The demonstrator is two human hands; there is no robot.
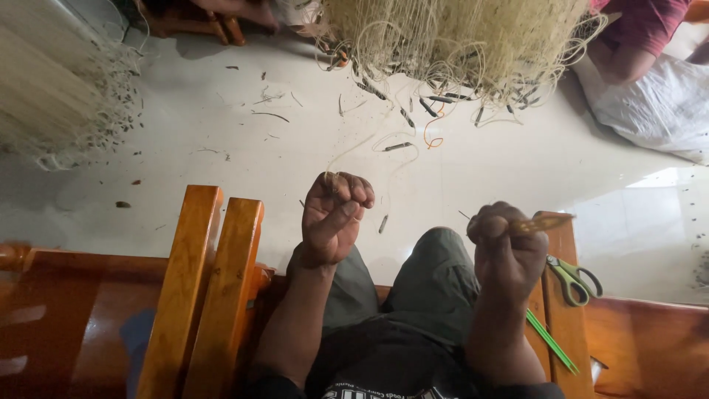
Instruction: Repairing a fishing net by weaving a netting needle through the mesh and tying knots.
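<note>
From the head view we see our left hand (336, 214) fisted on a pale line (354, 148) running to the net (458, 44) on the floor (221, 133), our right hand (509, 247) gripping a yellowish needle (543, 222), green scissors (574, 279) just beside on the wooden armrest (567, 332)

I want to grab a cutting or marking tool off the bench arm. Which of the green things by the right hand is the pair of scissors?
The scissors are the upper one, with looped green handles, just beside the right hand. The other green thing is a thin straight stick lying lower down.
</note>
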